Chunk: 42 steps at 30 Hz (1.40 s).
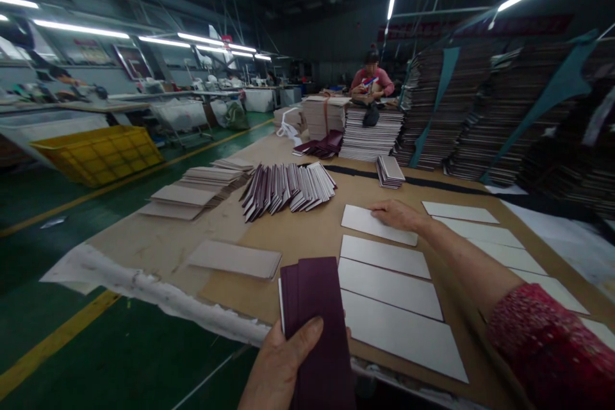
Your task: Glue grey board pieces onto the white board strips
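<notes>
My left hand (289, 352) is wrapped round several dark maroon rectangular panels (321, 307), its thumb lying across the top one. A pale edge shows along the left side of that bundle. My right hand (394, 214) reaches over the table with its fingers together on the far edge of a white rectangular panel (362, 221). That panel lies at the far end of a column of white panels (391, 288) on the brown table covering. A second column of white panels (500, 232) runs beneath and beyond my right forearm.
A fanned row of maroon-and-white panels (288, 187) lies mid-table, beside stacked beige boards (192, 189) and a flat beige strip (235, 259). A small stack (390, 172) sits farther back. Tall piles (451, 102) line the right. A co-worker (372, 81) is behind the far stacks.
</notes>
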### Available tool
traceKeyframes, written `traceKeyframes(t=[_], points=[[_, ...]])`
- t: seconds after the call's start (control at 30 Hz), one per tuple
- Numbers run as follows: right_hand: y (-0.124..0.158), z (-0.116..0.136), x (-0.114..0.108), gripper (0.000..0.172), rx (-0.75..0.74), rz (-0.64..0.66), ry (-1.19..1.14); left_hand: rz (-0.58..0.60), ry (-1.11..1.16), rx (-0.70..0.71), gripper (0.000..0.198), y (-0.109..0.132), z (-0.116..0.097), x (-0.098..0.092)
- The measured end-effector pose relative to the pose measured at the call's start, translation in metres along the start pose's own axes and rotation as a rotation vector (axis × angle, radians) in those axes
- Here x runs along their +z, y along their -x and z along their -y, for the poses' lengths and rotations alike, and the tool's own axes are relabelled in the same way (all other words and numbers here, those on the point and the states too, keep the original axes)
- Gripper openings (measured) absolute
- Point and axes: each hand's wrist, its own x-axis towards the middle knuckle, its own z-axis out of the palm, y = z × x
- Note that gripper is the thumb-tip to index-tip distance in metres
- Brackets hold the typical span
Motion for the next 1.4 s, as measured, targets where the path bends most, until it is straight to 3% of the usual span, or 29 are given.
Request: traceKeyframes(t=[0.13, 0.23, 0.3, 0.37, 0.43, 0.53, 0.6, 0.73, 0.83, 0.93, 1.07, 1.2, 1.4], points=[[0.006, 0.007, 0.004, 0.031, -0.023, -0.004, -0.032, -0.029, 0.025, 0.063, 0.077, 0.003, -0.005, 0.004], [0.022, 0.032, 0.009, 0.039, -0.054, -0.013, -0.139, -0.002, 0.055, 0.101, 0.081, 0.002, -0.006, 0.01], [0.041, 0.058, 0.02, 0.049, -0.076, 0.054, -0.244, 0.013, 0.076, 0.118, 0.079, -0.001, -0.006, 0.014], [0.065, 0.085, 0.037, 0.058, -0.101, 0.201, -0.354, 0.025, 0.09, 0.11, 0.076, -0.004, -0.006, 0.018], [0.087, 0.106, 0.055, 0.057, -0.109, 0.298, -0.423, 0.053, 0.093, 0.089, 0.072, -0.006, -0.004, 0.023], [0.099, 0.117, 0.065, 0.052, -0.067, 0.219, -0.46, 0.068, 0.116, 0.041, 0.057, -0.008, -0.001, 0.027], [0.092, 0.107, 0.048, 0.049, -0.023, 0.041, -0.432, 0.037, 0.115, -0.014, 0.044, -0.009, -0.001, 0.026], [0.056, 0.07, -0.027, 0.039, 0.077, -0.426, -0.15, 0.0, 0.052, -0.079, 0.031, -0.011, -0.006, 0.014], [0.031, 0.05, -0.066, 0.024, 0.119, -0.595, 0.208, 0.016, 0.034, -0.091, 0.029, -0.013, -0.011, 0.007], [0.013, 0.044, -0.061, 0.015, 0.08, -0.504, 0.51, 0.037, 0.034, -0.097, 0.029, -0.015, -0.012, 0.004], [-0.005, 0.042, -0.016, 0.018, 0.022, -0.249, 0.756, 0.044, 0.05, -0.097, 0.032, -0.02, -0.01, 0.002], [-0.013, 0.038, 0.017, 0.022, -0.006, -0.096, 0.886, -0.051, 0.065, -0.045, 0.027, -0.024, -0.009, 0.001], [-0.016, 0.036, 0.027, 0.024, 0.0, -0.004, 0.94, -0.021, 0.079, -0.017, 0.035, -0.023, -0.008, 0.008]])
